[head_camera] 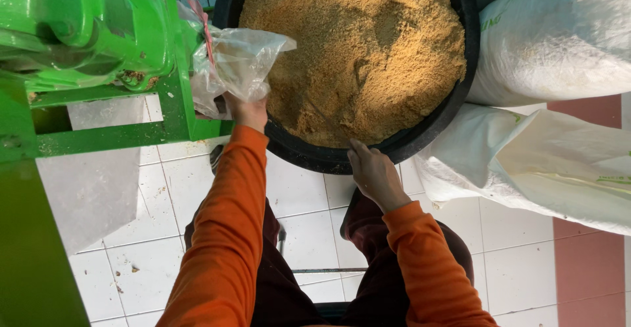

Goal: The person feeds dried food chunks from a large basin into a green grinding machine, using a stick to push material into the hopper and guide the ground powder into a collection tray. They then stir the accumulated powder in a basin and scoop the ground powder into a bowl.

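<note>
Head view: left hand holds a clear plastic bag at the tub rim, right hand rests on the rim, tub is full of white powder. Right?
Not quite. The head view shows the black tub filled with tan-brown granular material, not white powder. The rest holds: the left hand holds the clear plastic bag, and the right hand rests on the rim.

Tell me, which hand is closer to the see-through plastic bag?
Left. The left hand holds the plastic bag from below, beside the green machine. The right hand rests apart on the black tub's rim, near the white sacks.
</note>
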`<state>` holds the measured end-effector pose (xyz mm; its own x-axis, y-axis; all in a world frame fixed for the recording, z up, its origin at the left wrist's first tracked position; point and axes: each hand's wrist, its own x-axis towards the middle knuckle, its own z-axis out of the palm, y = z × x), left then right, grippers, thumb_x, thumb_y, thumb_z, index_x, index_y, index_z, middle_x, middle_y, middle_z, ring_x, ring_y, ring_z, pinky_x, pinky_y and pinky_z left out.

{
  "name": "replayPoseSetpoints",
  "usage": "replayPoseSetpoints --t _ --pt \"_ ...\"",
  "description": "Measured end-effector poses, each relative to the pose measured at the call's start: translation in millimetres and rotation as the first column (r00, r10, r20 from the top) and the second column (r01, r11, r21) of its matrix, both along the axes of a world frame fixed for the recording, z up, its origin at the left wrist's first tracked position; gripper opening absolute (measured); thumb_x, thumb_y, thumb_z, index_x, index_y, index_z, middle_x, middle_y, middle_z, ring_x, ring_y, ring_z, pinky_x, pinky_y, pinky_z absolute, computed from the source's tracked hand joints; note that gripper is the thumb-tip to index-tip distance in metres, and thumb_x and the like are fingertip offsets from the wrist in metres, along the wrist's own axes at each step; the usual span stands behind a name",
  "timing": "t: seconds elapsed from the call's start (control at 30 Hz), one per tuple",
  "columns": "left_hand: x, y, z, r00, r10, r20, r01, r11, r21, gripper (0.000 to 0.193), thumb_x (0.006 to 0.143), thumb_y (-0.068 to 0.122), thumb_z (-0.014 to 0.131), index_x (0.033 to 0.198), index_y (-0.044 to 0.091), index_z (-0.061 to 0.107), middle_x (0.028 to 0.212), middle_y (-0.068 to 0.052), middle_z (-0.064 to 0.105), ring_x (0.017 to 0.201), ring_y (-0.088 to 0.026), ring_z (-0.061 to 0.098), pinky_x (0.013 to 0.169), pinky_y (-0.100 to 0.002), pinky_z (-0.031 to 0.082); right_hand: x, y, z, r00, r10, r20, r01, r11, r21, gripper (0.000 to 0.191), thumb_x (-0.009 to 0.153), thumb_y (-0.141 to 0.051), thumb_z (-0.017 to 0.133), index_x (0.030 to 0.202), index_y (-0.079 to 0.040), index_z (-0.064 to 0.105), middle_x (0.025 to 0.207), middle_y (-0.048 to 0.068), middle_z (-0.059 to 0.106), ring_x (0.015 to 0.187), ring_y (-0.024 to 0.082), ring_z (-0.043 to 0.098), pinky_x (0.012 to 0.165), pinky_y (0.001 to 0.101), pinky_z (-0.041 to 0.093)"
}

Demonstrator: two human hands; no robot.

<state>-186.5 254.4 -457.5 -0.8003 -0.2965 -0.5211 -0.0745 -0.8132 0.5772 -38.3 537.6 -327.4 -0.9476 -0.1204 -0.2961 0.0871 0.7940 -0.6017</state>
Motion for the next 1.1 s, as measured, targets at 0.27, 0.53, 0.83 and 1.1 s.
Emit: replayPoseSetpoints --t 0.27,0.53,0.83,1.1 --pt "49 101 64 0.848 -0.192 0.495 0.239 0.97 -0.033 0.104 0.086 0.079 0.014 0.162 0.009 0.007 0.167 -0.023 0.01 0.153 -0.042 0.018 0.121 -0.06 0.018 -15 -7 25 0.958 -0.226 -0.176 0.25 0.96 0.127 0.046 0.107 -0.023 0.047 0.151 -0.01 0.047 0.085 0.02 0.061 0.061 0.032 0.064 0.05 0.0438 0.054" --pt "42 172 97 0.885 -0.415 0.213 0.379 0.906 0.191 0.124 0.079 0.093 0.015 0.16 -0.001 0.019 0.162 -0.027 0.02 0.15 -0.042 0.023 0.118 -0.058 0.019 -6 -9 17 0.953 -0.203 -0.224 0.242 0.956 0.168 0.051 0.106 -0.026 0.049 0.156 -0.018 0.041 0.093 0.022 0.06 0.058 0.035 0.064 0.051 0.0451 0.054" --pt "57 157 141 0.793 -0.568 0.221 0.579 0.815 0.016 0.134 0.077 0.097 0.017 0.161 -0.005 -0.003 0.165 -0.035 0.008 0.154 -0.045 0.02 0.124 -0.056 0.017 -5 -5 1 0.908 -0.296 -0.297 0.328 0.943 0.064 0.053 0.108 -0.029 0.043 0.156 -0.007 0.037 0.097 0.021 0.062 0.053 0.026 0.063 0.037 0.0391 0.052" --pt "128 128 174 0.751 -0.579 0.318 0.647 0.548 -0.53 0.082 0.094 0.065 0.045 0.154 0.01 0.037 0.155 -0.017 0.045 0.137 -0.034 0.05 0.109 -0.046 0.044 12 -2 21 0.894 -0.227 -0.386 0.295 0.947 0.125 0.043 0.109 -0.031 0.05 0.149 -0.013 0.049 0.1 0.016 0.065 0.067 0.03 0.065 0.05 0.0435 0.054"
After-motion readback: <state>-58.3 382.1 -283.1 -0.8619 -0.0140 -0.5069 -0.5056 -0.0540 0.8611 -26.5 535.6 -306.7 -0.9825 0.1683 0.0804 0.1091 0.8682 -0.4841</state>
